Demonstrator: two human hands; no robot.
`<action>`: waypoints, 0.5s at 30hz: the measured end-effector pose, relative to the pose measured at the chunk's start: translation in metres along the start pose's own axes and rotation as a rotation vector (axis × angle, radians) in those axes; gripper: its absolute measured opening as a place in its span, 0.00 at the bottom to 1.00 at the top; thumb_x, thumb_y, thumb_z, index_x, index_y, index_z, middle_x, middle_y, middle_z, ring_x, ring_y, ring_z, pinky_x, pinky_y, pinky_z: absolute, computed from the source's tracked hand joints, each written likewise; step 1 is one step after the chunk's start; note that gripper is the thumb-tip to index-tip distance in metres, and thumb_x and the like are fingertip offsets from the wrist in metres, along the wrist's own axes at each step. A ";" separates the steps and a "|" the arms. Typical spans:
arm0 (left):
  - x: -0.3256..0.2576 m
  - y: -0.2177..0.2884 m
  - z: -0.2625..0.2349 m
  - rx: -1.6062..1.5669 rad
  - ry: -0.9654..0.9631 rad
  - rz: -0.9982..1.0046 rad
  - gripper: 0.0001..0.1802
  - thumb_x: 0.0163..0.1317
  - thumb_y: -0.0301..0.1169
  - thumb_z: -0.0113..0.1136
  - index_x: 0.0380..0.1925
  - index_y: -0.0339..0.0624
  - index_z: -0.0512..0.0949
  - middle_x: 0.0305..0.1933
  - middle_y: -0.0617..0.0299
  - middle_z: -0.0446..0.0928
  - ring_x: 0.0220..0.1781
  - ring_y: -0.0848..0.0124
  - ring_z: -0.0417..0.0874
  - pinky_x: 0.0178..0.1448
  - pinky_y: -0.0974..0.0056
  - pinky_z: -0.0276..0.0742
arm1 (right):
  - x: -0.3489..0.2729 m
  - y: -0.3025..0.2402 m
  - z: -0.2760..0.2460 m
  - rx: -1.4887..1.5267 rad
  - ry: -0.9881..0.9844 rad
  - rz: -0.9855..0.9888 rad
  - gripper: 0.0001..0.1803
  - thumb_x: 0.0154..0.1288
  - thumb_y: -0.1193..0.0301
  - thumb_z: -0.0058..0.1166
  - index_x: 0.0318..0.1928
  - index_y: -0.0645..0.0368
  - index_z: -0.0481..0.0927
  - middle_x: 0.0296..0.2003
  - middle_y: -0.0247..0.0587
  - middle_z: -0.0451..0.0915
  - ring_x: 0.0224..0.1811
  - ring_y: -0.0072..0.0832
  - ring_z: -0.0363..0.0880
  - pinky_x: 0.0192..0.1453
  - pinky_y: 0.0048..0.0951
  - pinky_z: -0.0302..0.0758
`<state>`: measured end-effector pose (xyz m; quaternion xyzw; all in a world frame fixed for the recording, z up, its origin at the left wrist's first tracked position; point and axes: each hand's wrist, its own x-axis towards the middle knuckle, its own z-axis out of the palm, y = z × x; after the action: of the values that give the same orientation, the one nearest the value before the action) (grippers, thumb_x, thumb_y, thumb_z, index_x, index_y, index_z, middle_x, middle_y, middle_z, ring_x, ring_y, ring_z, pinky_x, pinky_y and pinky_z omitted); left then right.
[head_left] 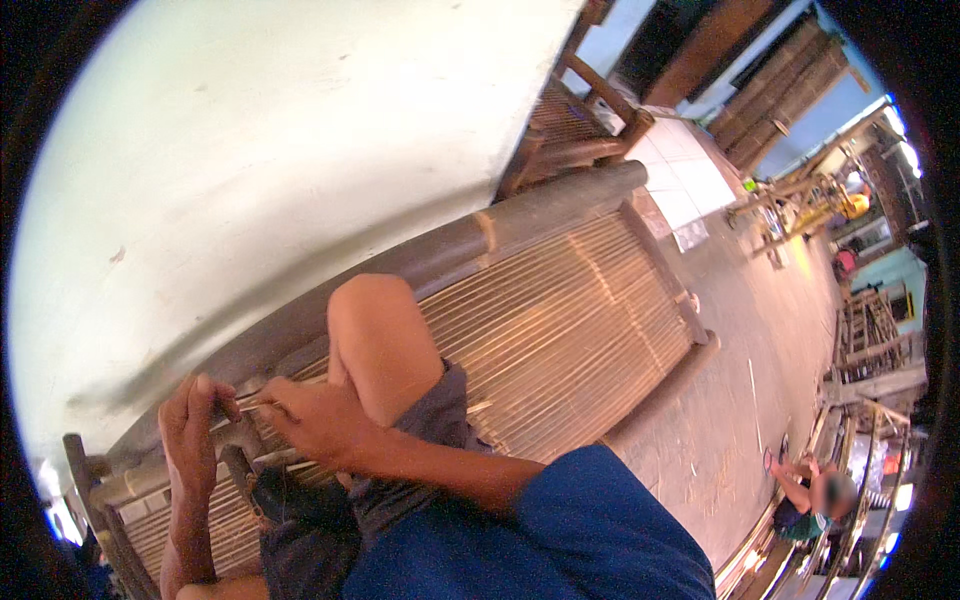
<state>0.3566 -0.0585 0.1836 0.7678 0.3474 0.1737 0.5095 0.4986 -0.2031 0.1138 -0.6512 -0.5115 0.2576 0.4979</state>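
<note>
At the lower left, my left hand (188,425) is raised with its fingers pressed together in a pinch. Close to its right is my right hand (318,424), its fingers curled and thumb toward the left hand. A thin pale strip (250,403) shows between the fingertips; which hand grips it is too blurred to tell. Below the hands, the brown round end of a pole (236,462) and a dark item (300,497) lie near my lap. My bent bare knee (380,335) rises beside the right hand. I sit on a slatted bamboo bench (550,330).
A thick dark bamboo rail (400,258) runs along the bench against a white wall (300,130). Beyond lies a grey floor (740,370) with scattered thin strips. Another person (805,505) sits low at the right. Wooden frames (800,210) stand farther off.
</note>
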 end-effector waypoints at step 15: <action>-0.002 -0.031 -0.030 -0.639 0.506 -0.085 0.20 0.80 0.47 0.53 0.34 0.44 0.79 0.28 0.68 0.74 0.28 0.77 0.75 0.40 0.66 0.81 | -0.047 0.015 -0.124 -0.035 -0.057 0.346 0.15 0.76 0.63 0.58 0.45 0.65 0.83 0.36 0.48 0.85 0.38 0.32 0.82 0.47 0.36 0.78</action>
<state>0.3255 -0.0329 0.1689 0.4890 0.4218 0.4350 0.6275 0.5934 -0.2942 0.1378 -0.7305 -0.4101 0.3490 0.4199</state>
